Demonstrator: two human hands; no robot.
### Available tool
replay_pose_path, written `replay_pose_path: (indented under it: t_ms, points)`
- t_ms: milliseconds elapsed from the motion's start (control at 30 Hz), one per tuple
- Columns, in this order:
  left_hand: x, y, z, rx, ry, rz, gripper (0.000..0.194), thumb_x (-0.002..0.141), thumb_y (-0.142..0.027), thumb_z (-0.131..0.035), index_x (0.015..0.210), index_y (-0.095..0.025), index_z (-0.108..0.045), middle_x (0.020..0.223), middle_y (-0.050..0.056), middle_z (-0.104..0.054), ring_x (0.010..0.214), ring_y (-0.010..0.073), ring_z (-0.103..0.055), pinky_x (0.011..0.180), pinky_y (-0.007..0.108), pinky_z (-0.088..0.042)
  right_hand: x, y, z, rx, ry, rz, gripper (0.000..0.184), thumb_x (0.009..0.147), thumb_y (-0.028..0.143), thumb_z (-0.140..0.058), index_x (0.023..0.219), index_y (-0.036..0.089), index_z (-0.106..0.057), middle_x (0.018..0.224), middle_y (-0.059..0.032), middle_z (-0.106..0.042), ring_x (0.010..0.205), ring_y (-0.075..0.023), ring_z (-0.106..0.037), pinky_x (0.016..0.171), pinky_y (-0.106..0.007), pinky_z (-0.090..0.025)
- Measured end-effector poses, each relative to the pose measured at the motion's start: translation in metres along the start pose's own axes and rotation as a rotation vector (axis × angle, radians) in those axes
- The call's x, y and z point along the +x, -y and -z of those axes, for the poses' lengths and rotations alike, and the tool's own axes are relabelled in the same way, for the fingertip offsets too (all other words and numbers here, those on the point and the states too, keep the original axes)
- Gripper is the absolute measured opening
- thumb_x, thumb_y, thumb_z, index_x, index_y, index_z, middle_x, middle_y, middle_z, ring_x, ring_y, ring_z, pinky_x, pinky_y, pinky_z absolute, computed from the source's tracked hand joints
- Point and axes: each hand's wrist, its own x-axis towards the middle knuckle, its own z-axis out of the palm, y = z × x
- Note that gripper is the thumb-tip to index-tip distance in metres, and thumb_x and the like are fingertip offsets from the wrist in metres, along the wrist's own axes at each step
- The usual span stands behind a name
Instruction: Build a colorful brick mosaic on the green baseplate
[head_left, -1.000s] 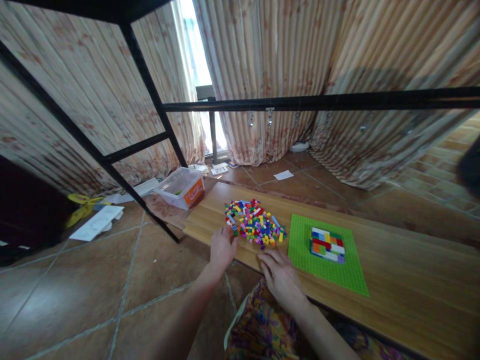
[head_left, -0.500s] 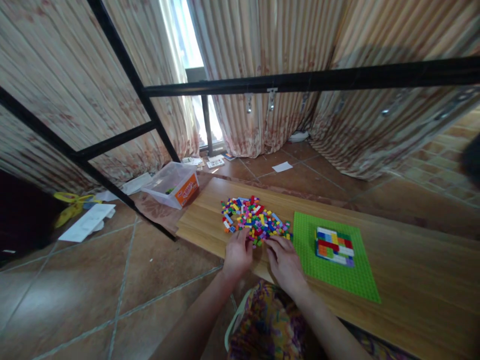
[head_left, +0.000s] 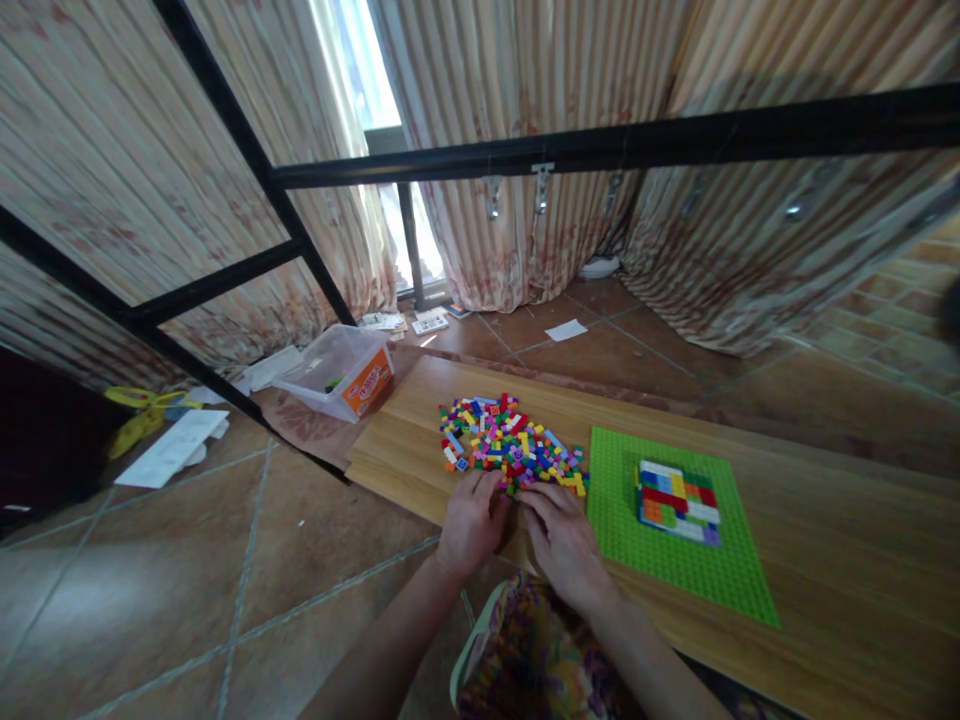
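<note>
A heap of small toy building bricks (head_left: 502, 435) in many colours lies on the wooden table. At its near edge, my left hand (head_left: 474, 520) has its fingers curled and drawn together. Close beside it on the right, my right hand (head_left: 559, 528) is closed too, thumb and fingertips bent toward the left hand. A few tiny bricks, one of them green, show between the two sets of fingertips; what each hand pinches is too small to name. Right of the hands, a green baseplate (head_left: 619, 545) carries a low rectangular block of multicoloured bricks (head_left: 679, 503).
Beyond the table's left end stands a clear plastic box (head_left: 315, 375) with an orange label and some green pieces inside. A black metal frame (head_left: 450, 165) crosses in front of the curtains (head_left: 495, 240). White foam packaging (head_left: 172, 448) and papers lie on the tiled floor.
Both hands have drawn slightly back toward me, and their fingertips have come closer together at the heap's near edge. The view has shifted a little.
</note>
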Motion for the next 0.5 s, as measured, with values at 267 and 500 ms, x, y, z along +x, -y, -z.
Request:
replay_pose_path:
  t_ms: [267, 500]
  points:
    - [0.035, 0.005, 0.011, 0.076, -0.058, -0.004, 0.028, 0.090, -0.027, -0.055, 0.117, -0.020, -0.058, 0.103, 0.007, -0.064, 0.094, 0.0193, -0.062, 0.086, 0.033, -0.051, -0.015, -0.003, 0.025, 0.074, -0.025, -0.080, 0.023, 0.094, 0.023, -0.049, 0.101, 0.021, -0.071, 0.105, -0.0082, -0.070, 0.100, -0.0215, -0.065, 0.089, -0.038, -0.054]
    - [0.122, 0.024, 0.038, 0.487, 0.013, 0.136, 0.044, 0.082, -0.025, -0.057, 0.124, -0.013, -0.057, 0.117, 0.014, -0.065, 0.111, 0.0287, -0.057, 0.098, 0.041, -0.044, -0.049, 0.005, 0.043, 0.133, -0.047, -0.188, 0.023, 0.095, 0.027, -0.050, 0.100, 0.022, -0.072, 0.105, -0.0088, -0.071, 0.095, -0.0206, -0.069, 0.082, -0.033, -0.057]
